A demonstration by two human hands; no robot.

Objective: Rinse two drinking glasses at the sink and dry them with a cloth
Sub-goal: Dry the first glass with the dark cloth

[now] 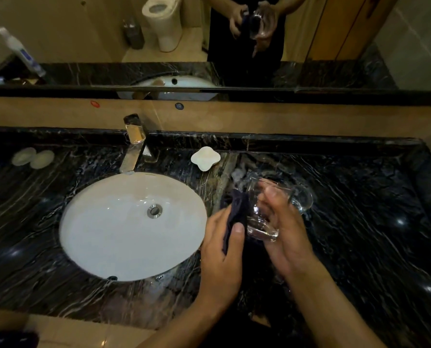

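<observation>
Right hand (286, 237) wrapped around a clear glass (264, 222), tilted above the dark marble desk (372, 222) right of the white sink (131, 227). Left hand (222, 249) fingers pinching a dark cloth (237, 212) against the glass. Behind, second glass (303, 199); farther back, white dish (205, 158), chrome tap (134, 144).

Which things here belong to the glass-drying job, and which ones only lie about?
In the job: held glass, dark cloth, second glass, left hand, right hand, sink, tap.

Lying about: white dish, two soap bars.
</observation>
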